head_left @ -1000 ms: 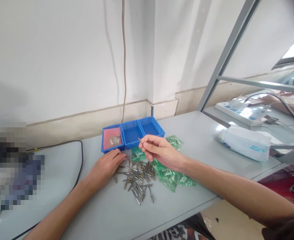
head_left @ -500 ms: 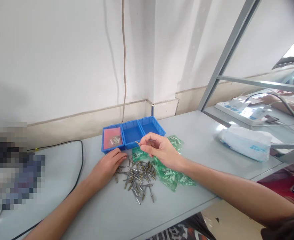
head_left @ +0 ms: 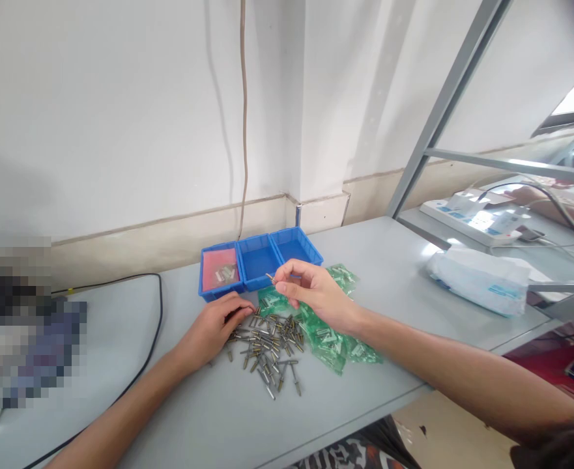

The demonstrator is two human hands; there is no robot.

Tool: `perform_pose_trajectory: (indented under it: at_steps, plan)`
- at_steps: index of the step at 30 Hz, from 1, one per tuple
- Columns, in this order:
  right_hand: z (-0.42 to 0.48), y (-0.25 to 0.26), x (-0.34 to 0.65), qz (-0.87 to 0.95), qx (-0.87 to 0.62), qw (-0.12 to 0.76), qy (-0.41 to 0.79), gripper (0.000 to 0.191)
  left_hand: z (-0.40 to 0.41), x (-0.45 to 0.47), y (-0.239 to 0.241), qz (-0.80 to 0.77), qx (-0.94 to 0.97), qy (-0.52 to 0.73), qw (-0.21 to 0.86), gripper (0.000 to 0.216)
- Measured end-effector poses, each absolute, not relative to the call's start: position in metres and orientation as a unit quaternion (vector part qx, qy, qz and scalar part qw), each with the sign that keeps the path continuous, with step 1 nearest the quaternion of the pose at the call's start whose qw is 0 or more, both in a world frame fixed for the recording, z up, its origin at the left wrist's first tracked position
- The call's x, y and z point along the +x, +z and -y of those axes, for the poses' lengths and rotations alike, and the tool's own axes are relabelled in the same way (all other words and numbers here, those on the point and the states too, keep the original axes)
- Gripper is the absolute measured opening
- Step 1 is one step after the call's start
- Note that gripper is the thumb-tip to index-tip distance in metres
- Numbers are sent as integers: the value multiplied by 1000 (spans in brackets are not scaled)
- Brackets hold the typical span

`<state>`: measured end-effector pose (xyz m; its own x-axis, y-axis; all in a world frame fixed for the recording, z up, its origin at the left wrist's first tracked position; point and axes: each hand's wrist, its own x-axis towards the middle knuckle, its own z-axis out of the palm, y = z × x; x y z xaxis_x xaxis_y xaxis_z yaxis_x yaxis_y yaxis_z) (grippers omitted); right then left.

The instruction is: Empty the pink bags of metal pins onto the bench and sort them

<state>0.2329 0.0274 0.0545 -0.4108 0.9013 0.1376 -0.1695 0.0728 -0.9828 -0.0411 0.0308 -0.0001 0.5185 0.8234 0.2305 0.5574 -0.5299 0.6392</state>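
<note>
My right hand (head_left: 318, 293) is raised over the green bags, its thumb and forefinger pinched on a blind rivet (head_left: 270, 278) that points to the left. On the table lies a loose pile of blind rivets (head_left: 267, 348) with grey pins and brassy or silver bodies. At the pile's left upper edge my left hand (head_left: 214, 327) is closed, thumb against fingers; what the fingertips hold, if anything, is too small to make out. Several green plastic bags (head_left: 326, 345) with small metal parts inside lie under and beside my right hand.
Three joined blue bins (head_left: 257, 285) stand behind the pile; the left one holds a pink card and a clear bag of parts. A black cable (head_left: 161, 306) runs on the left. To the right are a tissue pack (head_left: 479, 280), a power strip (head_left: 467, 221) and a metal frame (head_left: 443, 98).
My left hand has shifted slightly right along the pile's edge, its fingers drawn closer together. My right hand keeps its pinch on the rivet, almost unmoved.
</note>
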Motion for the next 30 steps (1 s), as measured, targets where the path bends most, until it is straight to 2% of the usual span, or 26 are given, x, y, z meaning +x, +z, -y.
perform_pose_trajectory:
  at_steps: [11, 20, 30]
  plan:
    - [-29, 51, 232, 559, -305, 443, 631, 30, -25, -32, 2, -434, 803, 298, 278, 31]
    - [-28, 53, 233, 467, -258, 415, 737, 30, -26, -37, 0, -442, 792, 318, 277, 30]
    - [-29, 52, 232, 526, -319, 428, 662, 33, -27, -35, 2, -436, 797, 294, 297, 26]
